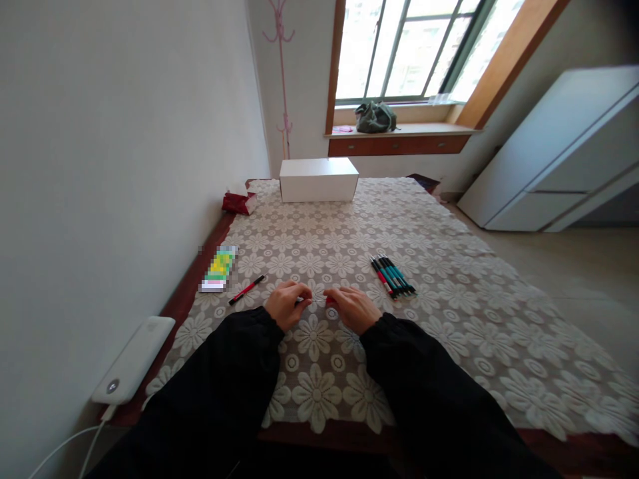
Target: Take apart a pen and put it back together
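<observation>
A lace-covered bench [449, 279] carries one white box [318, 179], one loose red pen [246, 290] and roughly six bundled pens [393, 277]. The left hand [287, 303] and right hand [352, 307] pinch one small red pen part [330, 301] between them.

I see a big bright window with a green frame [419, 46]. Under it is a brown wooden shelf [399, 136]. Left of the window stands a pink coat stand [282, 73] by the plain white wall [114, 166]. Right of it is a white cupboard [564, 153].
</observation>
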The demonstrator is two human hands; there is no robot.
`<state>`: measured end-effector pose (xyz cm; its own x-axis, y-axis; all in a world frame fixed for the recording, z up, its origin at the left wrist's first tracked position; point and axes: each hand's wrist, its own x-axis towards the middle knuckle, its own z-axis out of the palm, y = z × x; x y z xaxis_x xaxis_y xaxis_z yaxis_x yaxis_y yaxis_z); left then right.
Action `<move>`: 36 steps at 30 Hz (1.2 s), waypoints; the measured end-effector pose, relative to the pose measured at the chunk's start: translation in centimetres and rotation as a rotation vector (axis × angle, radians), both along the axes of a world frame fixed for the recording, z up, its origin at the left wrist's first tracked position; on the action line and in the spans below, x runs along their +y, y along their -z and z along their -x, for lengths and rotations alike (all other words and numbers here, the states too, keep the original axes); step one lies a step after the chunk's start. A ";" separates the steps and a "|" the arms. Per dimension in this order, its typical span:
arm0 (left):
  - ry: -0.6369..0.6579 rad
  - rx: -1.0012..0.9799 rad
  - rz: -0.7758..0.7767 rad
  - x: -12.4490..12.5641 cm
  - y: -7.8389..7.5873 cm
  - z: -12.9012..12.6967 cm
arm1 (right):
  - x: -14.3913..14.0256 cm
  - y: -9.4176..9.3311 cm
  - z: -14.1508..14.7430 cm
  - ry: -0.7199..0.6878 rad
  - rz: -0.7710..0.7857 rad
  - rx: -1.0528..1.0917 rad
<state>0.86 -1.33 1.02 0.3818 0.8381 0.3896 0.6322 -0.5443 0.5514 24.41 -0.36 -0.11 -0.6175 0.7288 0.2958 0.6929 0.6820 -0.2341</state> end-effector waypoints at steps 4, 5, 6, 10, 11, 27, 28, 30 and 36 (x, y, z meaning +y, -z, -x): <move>-0.003 -0.010 0.001 0.0 0.2 -0.1 | -0.1 -0.1 0.3 -0.050 0.021 0.051; -0.001 -0.020 0.007 0.0 0.3 -0.2 | -0.1 -0.1 0.4 -0.051 0.018 0.066; 0.000 -0.029 0.012 0.0 0.3 -0.2 | -0.1 -0.1 0.4 -0.046 0.011 0.076; -0.003 -0.050 0.013 -0.1 0.3 -0.3 | -0.2 -0.1 0.5 -0.049 -0.001 0.098; -0.004 -0.051 0.010 -0.1 0.3 -0.3 | -0.2 -0.1 0.5 -0.056 0.005 0.103; 0.046 -0.059 0.005 -0.5 -0.2 -0.6 | -1.0 -0.9 1.5 -0.047 -0.021 0.007; 0.041 -0.049 0.004 -0.4 -0.4 -0.4 | -0.9 -0.8 1.4 -0.040 -0.019 0.013; 0.030 0.008 -0.005 0.0 -0.7 0.3 | -0.8 -0.8 1.1 -0.026 -0.014 0.029; -0.002 0.249 0.017 1.3 -1.1 2.6 | -0.5 -0.4 0.6 0.010 0.002 0.065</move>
